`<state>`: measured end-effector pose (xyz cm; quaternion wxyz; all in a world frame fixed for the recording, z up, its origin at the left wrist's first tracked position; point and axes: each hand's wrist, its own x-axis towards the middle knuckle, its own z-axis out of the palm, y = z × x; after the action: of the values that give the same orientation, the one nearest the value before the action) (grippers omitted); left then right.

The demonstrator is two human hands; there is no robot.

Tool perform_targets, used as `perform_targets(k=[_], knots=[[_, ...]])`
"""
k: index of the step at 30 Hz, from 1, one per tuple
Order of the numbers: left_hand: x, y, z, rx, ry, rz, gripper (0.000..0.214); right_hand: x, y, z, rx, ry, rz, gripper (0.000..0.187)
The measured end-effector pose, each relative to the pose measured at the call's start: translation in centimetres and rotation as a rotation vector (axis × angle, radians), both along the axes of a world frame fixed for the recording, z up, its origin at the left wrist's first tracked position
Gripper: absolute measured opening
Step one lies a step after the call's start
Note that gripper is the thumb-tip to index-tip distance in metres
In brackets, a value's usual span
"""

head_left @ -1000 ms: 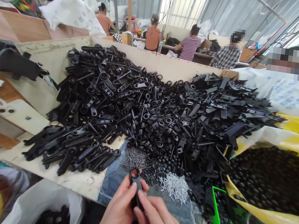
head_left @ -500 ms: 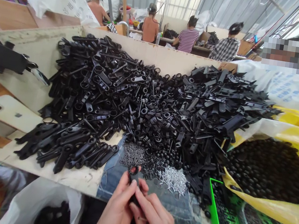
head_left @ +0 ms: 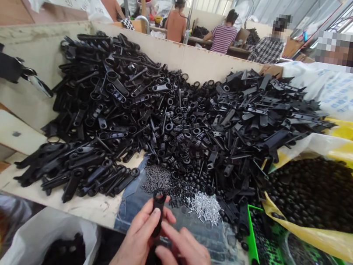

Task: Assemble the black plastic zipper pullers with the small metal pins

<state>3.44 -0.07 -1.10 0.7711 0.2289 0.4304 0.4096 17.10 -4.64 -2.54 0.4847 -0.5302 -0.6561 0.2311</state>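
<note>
My left hand [head_left: 138, 237] is closed around a black plastic handle piece with a ring-shaped end [head_left: 159, 201], held upright with the ring on top. The thumb presses along its front. Just to the right, my right hand [head_left: 184, 257] has its fingers parted, the index fingertip close to the piece's lower part. Whether that fingertip touches it I cannot tell. Beyond the hands, on a blue denim cloth [head_left: 139, 206], lie small dark screws [head_left: 156, 180] and a pile of silver pins [head_left: 205, 208].
A large heap of black plastic parts [head_left: 119, 93] fills the tray behind. Similar handle pieces [head_left: 73, 179] lie in rows at left. On the right are a yellow bag of black balls [head_left: 323, 194] and a green bin [head_left: 250, 236]. A white sack [head_left: 31, 235] stands below left.
My right hand has loosened from the handle piece and moved slightly right, its fingers spreading. My left hand still holds the piece, now turned more upright. The camera view has shifted slightly.
</note>
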Motion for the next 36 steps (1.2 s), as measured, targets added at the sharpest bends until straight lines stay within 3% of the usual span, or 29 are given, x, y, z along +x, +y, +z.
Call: perform_targets(k=[4, 9, 12, 15, 17, 19, 21, 24, 27, 29, 31, 33, 36], knots=[[-1.2, 0.1, -0.3, 0.183, 0.219, -0.166, 0.057, 1.0, 1.8, 1.2, -0.345, 0.317, -0.172, 0.031], [-2.5, -0.4, 0.5, 0.274, 0.32, -0.37, 0.075, 0.5, 3.8, 1.5, -0.659, 0.64, 0.168, 0.04], [-3.4, -0.4, 0.7, 0.322, 0.331, -0.407, 0.079, 0.1, 4.0, 1.6, -0.648, 0.693, 0.258, 0.031], [-3.8, -0.3, 0.2, 0.376, 0.467, -0.341, 0.067, -0.3, 3.9, 1.5, -0.455, 0.496, 0.108, 0.027], [-3.4, -0.5, -0.3, 0.384, 0.508, -0.271, 0.056, -0.6, 3.8, 1.1, -0.404, 0.472, 0.02, 0.031], [-2.7, -0.8, -0.6, 0.361, 0.462, -0.233, 0.052, -1.1, 3.7, 0.7, -0.465, 0.578, 0.048, 0.031], [-2.1, -1.2, -0.8, 0.313, 0.372, -0.19, 0.054, -1.4, 3.5, 0.2, -0.57, 0.69, 0.167, 0.028], [-2.3, -1.2, -1.0, 0.295, 0.333, -0.151, 0.057, -1.4, 3.2, -0.1, -0.629, 0.682, 0.288, 0.032], [-4.9, 0.4, -1.1, 0.441, 0.654, -0.034, 0.049, -1.0, 3.1, -0.1, -0.534, 0.526, 0.135, 0.037], [-7.7, 2.1, -0.8, 0.626, 1.055, 0.157, 0.041, -0.6, 3.7, -0.1, -0.5, 0.435, 0.051, 0.039], [-10.4, 3.9, -0.5, 0.886, 1.446, 0.301, 0.037, -0.3, 5.3, 0.2, -0.492, 0.343, 0.067, 0.038], [-12.1, 5.3, -0.6, 1.049, 1.664, 0.319, 0.043, -0.3, 7.6, 0.8, -0.457, 0.235, 0.111, 0.036], [-12.6, 6.3, -1.9, 1.135, 1.838, 0.222, 0.05, -0.6, 12.1, 1.8, -0.302, -0.019, 0.083, 0.031]])
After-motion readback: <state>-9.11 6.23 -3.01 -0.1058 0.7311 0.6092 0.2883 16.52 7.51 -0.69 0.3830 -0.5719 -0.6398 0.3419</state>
